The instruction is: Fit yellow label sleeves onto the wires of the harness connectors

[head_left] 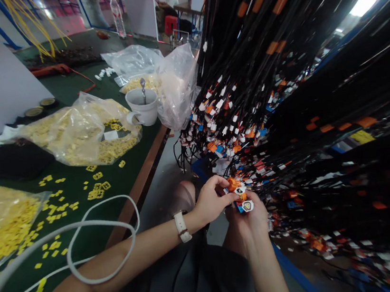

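Note:
Between both hands, above my lap, is a small cluster of orange and white wire connectors with a bit of blue. My left hand, with a white watch strap at its wrist, reaches in from the left and pinches the connectors between thumb and fingers. From below, my right hand closes around the same cluster, its fingers partly hidden. One round white connector face points up at me. Black cables with many plugs hang just beyond the hands.
On the green table lie plastic bags of yellow parts, loose yellow pieces and a white mug with a spoon. A white cable loops over my left forearm. Bundled black cables fill the right side. A person sits far back.

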